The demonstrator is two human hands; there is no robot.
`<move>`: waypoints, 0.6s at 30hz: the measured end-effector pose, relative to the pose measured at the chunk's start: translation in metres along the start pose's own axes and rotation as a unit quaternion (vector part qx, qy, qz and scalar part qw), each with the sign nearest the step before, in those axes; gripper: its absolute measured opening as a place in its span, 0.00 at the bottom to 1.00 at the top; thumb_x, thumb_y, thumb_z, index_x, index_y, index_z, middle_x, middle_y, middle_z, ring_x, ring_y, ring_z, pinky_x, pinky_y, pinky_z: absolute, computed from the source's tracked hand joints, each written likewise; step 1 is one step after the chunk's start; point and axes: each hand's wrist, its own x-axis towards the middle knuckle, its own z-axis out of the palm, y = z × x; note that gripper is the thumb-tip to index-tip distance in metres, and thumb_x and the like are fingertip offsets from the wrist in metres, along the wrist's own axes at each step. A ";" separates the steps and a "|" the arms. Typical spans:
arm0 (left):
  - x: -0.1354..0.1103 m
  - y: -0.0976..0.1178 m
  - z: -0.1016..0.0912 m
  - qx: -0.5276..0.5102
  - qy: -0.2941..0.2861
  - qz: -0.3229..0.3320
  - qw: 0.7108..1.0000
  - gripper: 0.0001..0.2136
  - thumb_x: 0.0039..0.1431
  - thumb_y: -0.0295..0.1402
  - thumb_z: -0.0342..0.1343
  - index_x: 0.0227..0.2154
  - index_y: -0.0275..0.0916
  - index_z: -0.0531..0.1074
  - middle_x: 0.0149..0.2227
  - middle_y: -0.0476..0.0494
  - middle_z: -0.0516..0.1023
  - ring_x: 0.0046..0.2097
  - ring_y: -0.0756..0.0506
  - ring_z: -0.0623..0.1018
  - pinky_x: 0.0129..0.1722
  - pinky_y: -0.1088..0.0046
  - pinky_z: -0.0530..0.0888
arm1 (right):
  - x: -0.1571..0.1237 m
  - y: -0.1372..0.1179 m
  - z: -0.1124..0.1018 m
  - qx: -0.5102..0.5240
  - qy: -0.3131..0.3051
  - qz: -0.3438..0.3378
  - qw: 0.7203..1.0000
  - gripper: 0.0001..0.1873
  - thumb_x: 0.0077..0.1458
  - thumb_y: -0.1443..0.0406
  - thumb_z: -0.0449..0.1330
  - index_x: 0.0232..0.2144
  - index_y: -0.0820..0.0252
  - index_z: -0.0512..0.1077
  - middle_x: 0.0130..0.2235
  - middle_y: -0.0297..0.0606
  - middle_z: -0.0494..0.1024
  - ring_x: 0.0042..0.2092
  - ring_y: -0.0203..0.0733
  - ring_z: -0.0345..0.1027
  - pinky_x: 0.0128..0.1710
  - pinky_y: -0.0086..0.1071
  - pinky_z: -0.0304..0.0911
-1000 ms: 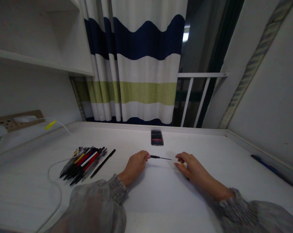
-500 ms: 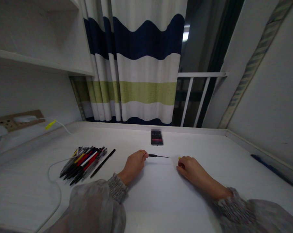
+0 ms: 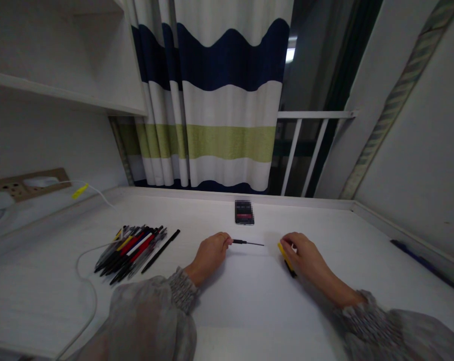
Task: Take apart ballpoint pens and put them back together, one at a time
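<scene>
Between the fingertips of my left hand [image 3: 210, 254] is a pen part with a black grip [image 3: 239, 241]. From it a thin dark pen refill [image 3: 255, 244] points right, toward my other hand. My right hand [image 3: 306, 256] pinches a yellow pen barrel [image 3: 282, 249] with a black end [image 3: 290, 268], which slants down toward me. A gap separates the refill's tip from the barrel. My palm and curled fingers hide part of what each hand holds.
A pile of pens [image 3: 131, 254] lies at the left, with a single black pen [image 3: 161, 251] beside it. A white cable [image 3: 87, 286] loops past the pile. A dark phone-like object [image 3: 244, 212] lies at the back, and a dark blue pen [image 3: 426, 264] by the right edge.
My right hand has turned and lifted slightly, bringing the yellow and black barrel into view below its fingers. My left hand holds nearly the same place with the pen part.
</scene>
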 end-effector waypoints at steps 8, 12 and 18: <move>-0.001 -0.001 0.005 -0.032 0.008 0.047 0.998 0.10 0.58 0.28 0.42 0.31 0.36 0.69 0.29 0.47 0.73 0.31 0.49 0.71 0.33 0.75 0.65 | -0.005 -0.014 0.001 0.126 -0.048 -0.060 0.989 0.13 0.53 0.61 0.49 0.35 0.60 0.70 0.31 0.40 0.73 0.35 0.41 0.66 0.35 0.35 0.61; -0.001 0.000 0.004 -0.022 0.007 0.043 0.999 0.10 0.58 0.29 0.42 0.31 0.37 0.69 0.29 0.47 0.73 0.31 0.49 0.71 0.33 0.75 0.65 | -0.005 -0.014 0.001 0.143 -0.049 -0.043 0.988 0.11 0.52 0.62 0.50 0.29 0.59 0.71 0.29 0.39 0.72 0.33 0.40 0.65 0.33 0.34 0.62; 0.000 -0.001 0.000 0.006 -0.002 0.007 1.000 0.11 0.59 0.30 0.42 0.31 0.37 0.69 0.30 0.46 0.73 0.32 0.48 0.72 0.33 0.74 0.65 | 0.000 -0.005 0.001 0.214 0.000 0.020 0.977 0.08 0.47 0.62 0.53 0.24 0.59 0.70 0.27 0.37 0.72 0.31 0.40 0.65 0.33 0.34 0.61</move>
